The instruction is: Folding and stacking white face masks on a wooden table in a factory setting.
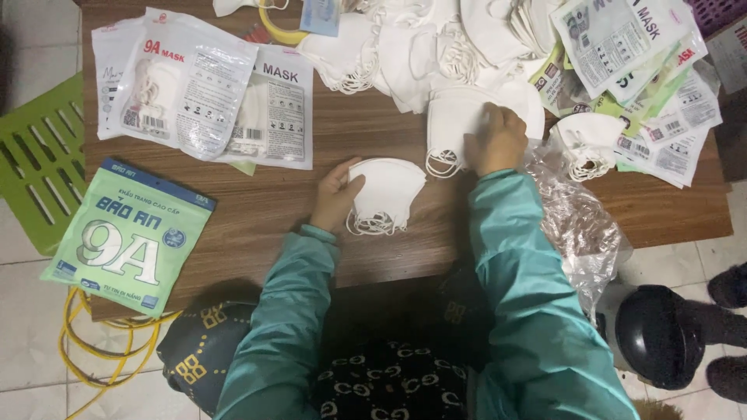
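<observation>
Head view: left hand (334,198) is gripping a small mask stack (385,194) on the table (264,210), right hand (498,140) is pinching another mask (455,117) from the heap (412,47); few bags (187,82) filled, many masks still loose.

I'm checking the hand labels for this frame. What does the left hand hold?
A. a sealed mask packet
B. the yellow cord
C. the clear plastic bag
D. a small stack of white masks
D: the left hand grips a small stack of white masks on the table, while the right hand rests on another mask pile.
</observation>
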